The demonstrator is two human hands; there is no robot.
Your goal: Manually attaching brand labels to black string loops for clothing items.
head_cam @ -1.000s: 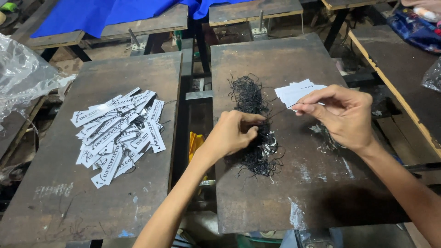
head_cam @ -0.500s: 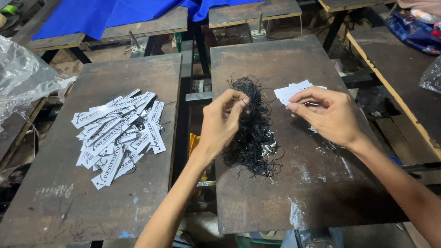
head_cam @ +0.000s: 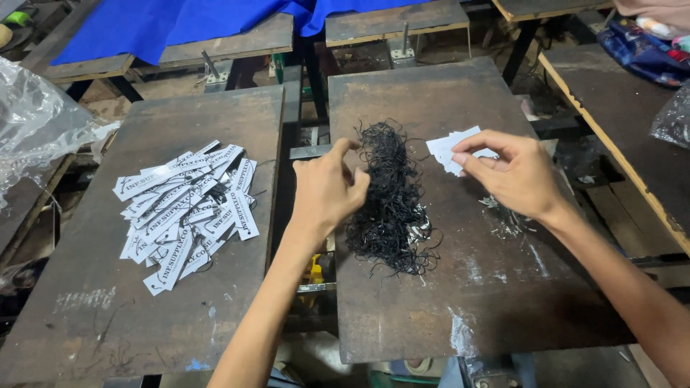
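head cam | you look steeply down from above | close over two boards [head_cam: 460, 287] | hands' reach fills frame | single view only
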